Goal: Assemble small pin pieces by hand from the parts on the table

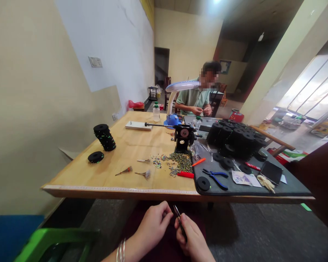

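R hand (191, 233): fingers closed round a slim tool (182, 228), thumb along it; it's near the table's front edge, on the person's side.
L hand (153, 222): fingers curled, thumb & index close together beside the tool tip; can't tell if anything sm. is pinched there.
Tip risk: L fingertips are v. near the shiny end, so a slip of the R grip could poke one, I'd say.
Drop risk: both hands are clear of the table (79, 178), w/ dark cloth (164, 251) & floor (232, 229) below; if a grip loosens, the tool could fall, & any tiny pc. would prob. be hard to find.
Bead risk: loose pile of beads (182, 160) lies on the tabletop next to the mat (289, 187); a knock from a wrist or elbow could scatter it.
Tool look: thin, dark body, narrow bright tip, held on a slant, tip up; maybe tweezers, too sm. to be sure.
Tool place: in R hand, tip in the gap btwn the hands, well apart from the blue-handled pliers (217, 177) on the mat.
Across table: co-worker (192, 98) sits behind the lamp (171, 118), own hands together.
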`<state>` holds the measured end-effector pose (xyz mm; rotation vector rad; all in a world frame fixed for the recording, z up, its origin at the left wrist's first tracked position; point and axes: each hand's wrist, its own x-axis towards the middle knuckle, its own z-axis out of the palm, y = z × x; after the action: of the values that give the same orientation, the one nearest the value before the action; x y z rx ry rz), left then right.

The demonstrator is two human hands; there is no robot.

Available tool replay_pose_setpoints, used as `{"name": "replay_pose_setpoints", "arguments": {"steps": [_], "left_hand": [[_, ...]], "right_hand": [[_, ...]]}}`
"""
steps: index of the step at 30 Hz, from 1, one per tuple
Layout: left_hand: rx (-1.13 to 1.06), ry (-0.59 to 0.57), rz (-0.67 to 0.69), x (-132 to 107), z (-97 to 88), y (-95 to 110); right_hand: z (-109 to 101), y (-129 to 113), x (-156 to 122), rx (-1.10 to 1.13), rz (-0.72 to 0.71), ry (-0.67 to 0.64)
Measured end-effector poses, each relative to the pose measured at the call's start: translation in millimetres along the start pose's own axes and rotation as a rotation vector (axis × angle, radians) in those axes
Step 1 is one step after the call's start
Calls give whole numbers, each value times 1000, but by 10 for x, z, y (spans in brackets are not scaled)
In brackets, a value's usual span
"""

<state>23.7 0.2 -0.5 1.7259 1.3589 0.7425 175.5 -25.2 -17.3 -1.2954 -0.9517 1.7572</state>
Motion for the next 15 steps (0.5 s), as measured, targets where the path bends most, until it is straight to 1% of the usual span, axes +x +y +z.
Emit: {"name": "replay_pose_setpoints", "arguments": {"steps": [7,15], "left_hand": [[34,-7,9,-15,-15,24],[87,-24,23,-17,-33,63]], "right_hand": [[23,-14,20,4,-7,10],[46,-6,52,-10,-46,31]]}}
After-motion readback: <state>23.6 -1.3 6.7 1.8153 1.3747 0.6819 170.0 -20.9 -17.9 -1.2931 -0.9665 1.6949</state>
